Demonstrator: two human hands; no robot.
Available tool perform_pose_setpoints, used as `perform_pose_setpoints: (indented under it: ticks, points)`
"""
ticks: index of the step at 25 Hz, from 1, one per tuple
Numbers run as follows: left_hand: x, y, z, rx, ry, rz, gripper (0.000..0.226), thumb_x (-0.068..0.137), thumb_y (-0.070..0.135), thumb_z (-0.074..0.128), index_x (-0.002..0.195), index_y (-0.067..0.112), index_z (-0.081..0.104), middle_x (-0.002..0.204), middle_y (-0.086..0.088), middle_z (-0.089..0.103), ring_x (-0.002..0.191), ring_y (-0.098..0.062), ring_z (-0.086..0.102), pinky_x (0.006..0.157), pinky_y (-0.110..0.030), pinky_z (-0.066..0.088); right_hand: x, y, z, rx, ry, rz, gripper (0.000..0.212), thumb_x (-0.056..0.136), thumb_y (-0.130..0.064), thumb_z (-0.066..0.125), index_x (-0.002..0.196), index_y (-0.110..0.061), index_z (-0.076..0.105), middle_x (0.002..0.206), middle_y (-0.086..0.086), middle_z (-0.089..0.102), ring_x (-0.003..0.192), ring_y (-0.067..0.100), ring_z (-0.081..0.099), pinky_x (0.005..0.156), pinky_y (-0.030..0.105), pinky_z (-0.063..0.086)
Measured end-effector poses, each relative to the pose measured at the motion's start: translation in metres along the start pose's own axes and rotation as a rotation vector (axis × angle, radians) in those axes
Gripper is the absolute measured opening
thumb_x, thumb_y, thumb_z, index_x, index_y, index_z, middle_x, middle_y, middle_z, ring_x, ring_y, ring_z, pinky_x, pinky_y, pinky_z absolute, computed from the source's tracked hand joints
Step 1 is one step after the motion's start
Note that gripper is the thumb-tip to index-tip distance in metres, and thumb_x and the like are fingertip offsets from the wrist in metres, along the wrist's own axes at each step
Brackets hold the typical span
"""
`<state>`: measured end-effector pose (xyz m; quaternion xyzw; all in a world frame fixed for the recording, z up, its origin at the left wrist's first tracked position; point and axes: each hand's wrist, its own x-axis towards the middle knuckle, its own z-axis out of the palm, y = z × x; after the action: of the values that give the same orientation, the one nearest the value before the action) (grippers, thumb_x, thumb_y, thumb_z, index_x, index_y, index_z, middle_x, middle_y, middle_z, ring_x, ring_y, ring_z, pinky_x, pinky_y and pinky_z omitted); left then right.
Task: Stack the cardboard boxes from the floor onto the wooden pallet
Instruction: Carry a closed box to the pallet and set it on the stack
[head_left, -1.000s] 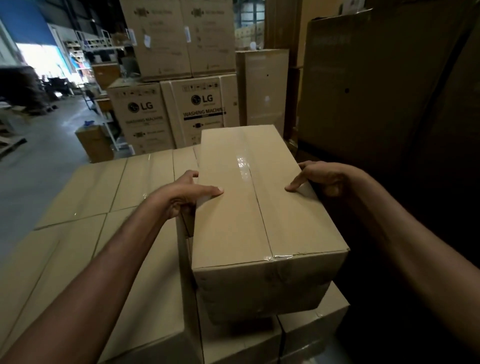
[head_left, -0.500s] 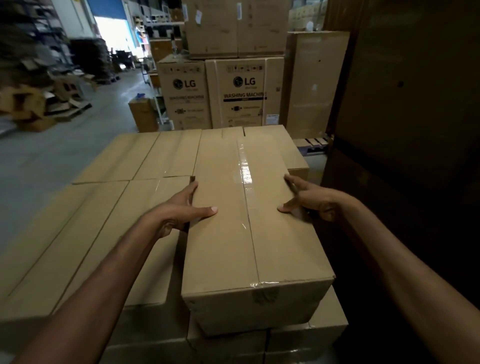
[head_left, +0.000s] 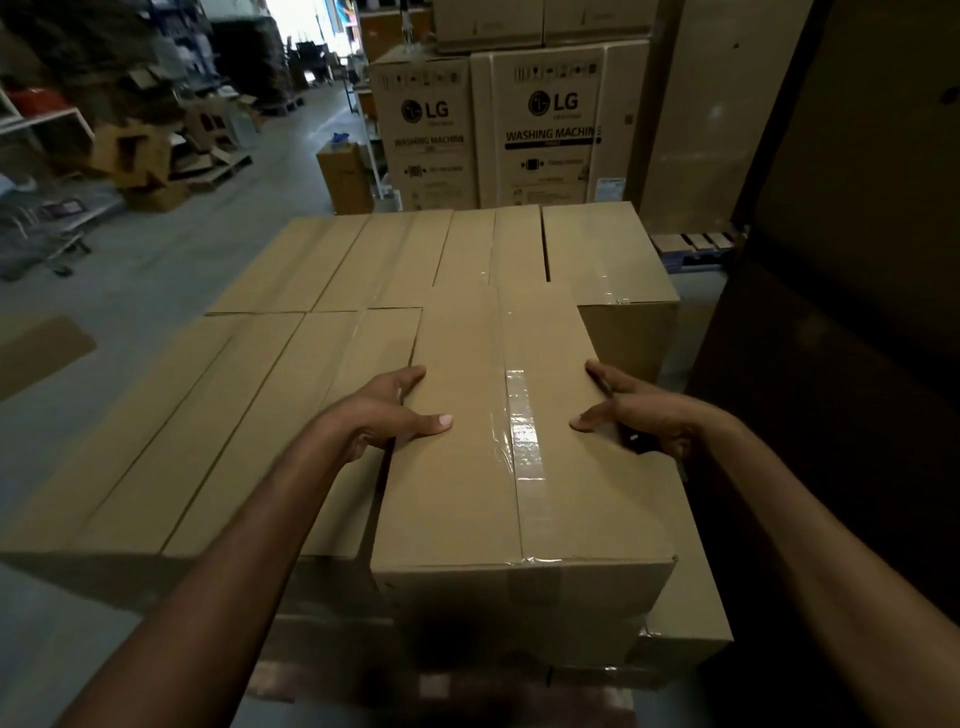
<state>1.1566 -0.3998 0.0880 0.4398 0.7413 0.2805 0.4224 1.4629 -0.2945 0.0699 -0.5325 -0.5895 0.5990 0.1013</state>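
Observation:
A long taped cardboard box (head_left: 462, 483) lies lengthwise in front of me, at the right end of the stack of boxes (head_left: 260, 395), its top about level with theirs. My left hand (head_left: 384, 415) grips its left side, thumb on top and fingers down between it and the neighbouring box. On the opposite side my right hand (head_left: 641, 410) grips it the same way. Another box (head_left: 608, 260) stands behind it at the far right, and a lower box (head_left: 696, 597) juts out under its right edge. The wooden pallet is hidden under the stack.
Tall dark cartons (head_left: 857, 260) wall off the right side closely. LG washing machine cartons (head_left: 545, 130) stand behind the stack, with a small box (head_left: 343, 176) on the floor beside them. A flat cardboard sheet (head_left: 36, 348) and cardboard clutter (head_left: 150, 161) lie on the left.
The box has come down from above the stack until its top is level with the neighbouring boxes. Both hands kept their hold on its sides. My view swung left.

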Motion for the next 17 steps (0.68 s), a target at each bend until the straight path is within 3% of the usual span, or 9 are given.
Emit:
perform_pose_setpoints:
  ticks: [3, 6, 9, 13, 17]
  points:
    - [0.02, -0.009, 0.004, 0.061, -0.016, 0.004, 0.098, 0.08, 0.022, 0.088, 0.16, 0.021, 0.032, 0.162, -0.006, 0.038, 0.145, -0.022, 0.039, 0.106, -0.035, 0.046, 0.013, 0.012, 0.014, 0.047, 0.031, 0.01, 0.095, 0.085, -0.016, 0.079, 0.157, -0.049, 0.028, 0.148, -0.002, 0.042, 0.102, 0.018, 0.054, 0.068, 0.031, 0.047]
    - [0.043, -0.016, 0.004, 0.155, -0.022, 0.009, 0.099, 0.078, 0.018, 0.089, 0.159, 0.013, 0.033, 0.162, -0.008, 0.038, 0.146, -0.025, 0.039, 0.111, -0.031, 0.038, 0.028, 0.022, 0.024, 0.085, 0.048, 0.009, 0.095, 0.086, -0.012, 0.078, 0.158, -0.048, 0.027, 0.143, -0.006, 0.04, 0.107, 0.017, 0.052, 0.078, 0.034, 0.05]
    - [0.065, -0.025, 0.001, 0.309, -0.008, 0.013, 0.104, 0.072, 0.027, 0.094, 0.158, 0.01, 0.036, 0.16, -0.01, 0.041, 0.145, -0.028, 0.043, 0.117, -0.036, 0.038, 0.045, 0.027, 0.034, 0.094, 0.037, -0.01, 0.098, 0.086, -0.012, 0.077, 0.159, -0.048, 0.023, 0.142, -0.011, 0.036, 0.108, 0.011, 0.049, 0.083, 0.035, 0.049]
    - [0.079, -0.036, -0.004, 0.493, 0.064, 0.029, 0.092, 0.069, 0.038, 0.095, 0.145, 0.008, 0.053, 0.148, -0.01, 0.056, 0.133, -0.029, 0.055, 0.107, -0.036, 0.045, 0.065, 0.036, 0.052, 0.097, 0.056, -0.045, 0.097, 0.087, -0.01, 0.074, 0.162, -0.041, 0.022, 0.162, -0.008, 0.03, 0.124, 0.015, 0.041, 0.093, 0.036, 0.04]
    - [0.086, -0.05, 0.002, 0.565, 0.163, 0.051, 0.075, 0.067, 0.041, 0.095, 0.127, 0.011, 0.063, 0.135, -0.008, 0.064, 0.123, -0.029, 0.06, 0.096, -0.035, 0.047, 0.078, 0.045, 0.066, 0.137, 0.082, -0.051, 0.098, 0.087, -0.007, 0.075, 0.163, -0.038, 0.021, 0.164, -0.006, 0.03, 0.128, 0.015, 0.042, 0.092, 0.031, 0.041]
